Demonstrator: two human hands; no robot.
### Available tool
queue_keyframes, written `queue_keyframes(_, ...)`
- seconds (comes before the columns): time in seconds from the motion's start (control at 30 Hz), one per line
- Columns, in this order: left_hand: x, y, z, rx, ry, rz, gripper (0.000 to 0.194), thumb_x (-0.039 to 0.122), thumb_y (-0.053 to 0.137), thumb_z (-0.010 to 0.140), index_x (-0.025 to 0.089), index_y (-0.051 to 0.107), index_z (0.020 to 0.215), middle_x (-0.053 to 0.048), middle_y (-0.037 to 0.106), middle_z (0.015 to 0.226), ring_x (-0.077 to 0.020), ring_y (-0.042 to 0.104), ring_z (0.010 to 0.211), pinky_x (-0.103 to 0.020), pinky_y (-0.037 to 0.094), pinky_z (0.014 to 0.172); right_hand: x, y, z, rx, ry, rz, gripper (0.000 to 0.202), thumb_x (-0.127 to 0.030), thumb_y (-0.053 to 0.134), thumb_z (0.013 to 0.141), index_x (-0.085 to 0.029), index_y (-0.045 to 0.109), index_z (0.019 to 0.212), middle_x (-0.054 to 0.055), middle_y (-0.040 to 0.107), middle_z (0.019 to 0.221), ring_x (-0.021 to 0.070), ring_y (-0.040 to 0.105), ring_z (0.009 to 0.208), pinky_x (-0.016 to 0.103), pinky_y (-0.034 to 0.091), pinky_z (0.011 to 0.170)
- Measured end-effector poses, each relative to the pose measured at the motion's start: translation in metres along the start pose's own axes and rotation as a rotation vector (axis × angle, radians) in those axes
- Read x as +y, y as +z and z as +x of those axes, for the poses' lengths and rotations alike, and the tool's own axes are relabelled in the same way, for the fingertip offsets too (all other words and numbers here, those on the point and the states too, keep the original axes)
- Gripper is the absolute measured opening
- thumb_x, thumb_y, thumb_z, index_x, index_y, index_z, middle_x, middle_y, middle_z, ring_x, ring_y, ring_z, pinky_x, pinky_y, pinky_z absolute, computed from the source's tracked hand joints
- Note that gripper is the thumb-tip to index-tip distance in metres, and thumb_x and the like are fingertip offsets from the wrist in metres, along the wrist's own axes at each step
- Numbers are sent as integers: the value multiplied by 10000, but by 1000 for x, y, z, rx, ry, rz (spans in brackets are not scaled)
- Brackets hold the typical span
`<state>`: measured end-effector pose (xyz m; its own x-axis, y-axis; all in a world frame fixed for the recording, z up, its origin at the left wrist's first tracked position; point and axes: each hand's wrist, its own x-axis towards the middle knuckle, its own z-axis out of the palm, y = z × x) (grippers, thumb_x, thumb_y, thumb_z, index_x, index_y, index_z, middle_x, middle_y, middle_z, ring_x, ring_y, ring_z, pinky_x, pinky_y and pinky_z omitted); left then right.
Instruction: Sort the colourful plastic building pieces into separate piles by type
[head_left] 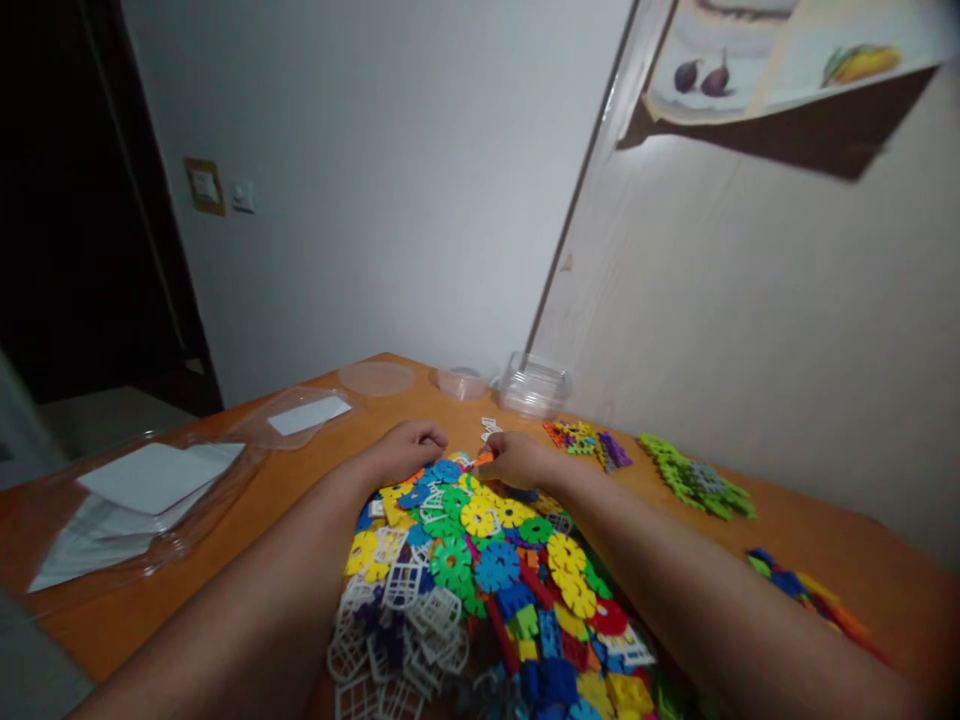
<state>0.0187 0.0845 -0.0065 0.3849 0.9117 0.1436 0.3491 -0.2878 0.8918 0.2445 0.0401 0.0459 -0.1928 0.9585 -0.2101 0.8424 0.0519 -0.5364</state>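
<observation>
A large pile of plastic building pieces (497,566) lies between my forearms: yellow, green and blue notched discs, white lattice pieces, and red and blue blocks. My left hand (409,450) rests at the pile's far left edge with its fingers curled; what they hold, if anything, is hidden. At the far right edge, my right hand (514,460) pinches a small orange piece (484,459) between thumb and finger. Just beyond the hands lies a small white piece (490,426) on the orange table (315,480).
Clear containers (534,385) and a round lid (376,378) stand near the wall. Papers (150,490) in clear plastic lie left. Orange and purple pieces (589,442), green pieces (694,478) and more coloured pieces (814,595) lie right.
</observation>
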Motion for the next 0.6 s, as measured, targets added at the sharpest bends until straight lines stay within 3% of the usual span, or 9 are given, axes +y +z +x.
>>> queue_keyframes(0.27, 5, -4, -1, -5, -32, -24, 354, 413, 687, 643, 150, 688, 879, -15, 693, 757, -184, 615, 704, -276, 463, 626, -15, 0, -17, 194, -24, -95, 132, -263, 704, 825, -190, 653, 728, 21, 686, 748, 150, 583, 705, 243, 368, 593)
queue_keyframes(0.6, 1, -3, 1, 23, -15, 6, 298, 367, 637, 637, 159, 699, 842, -31, 715, 784, -193, 632, 731, -285, 470, 657, 26, -33, -53, 333, -47, 142, 275, -262, 479, 912, -194, 545, 654, 8, 584, 593, 131, 560, 571, 234, 413, 547)
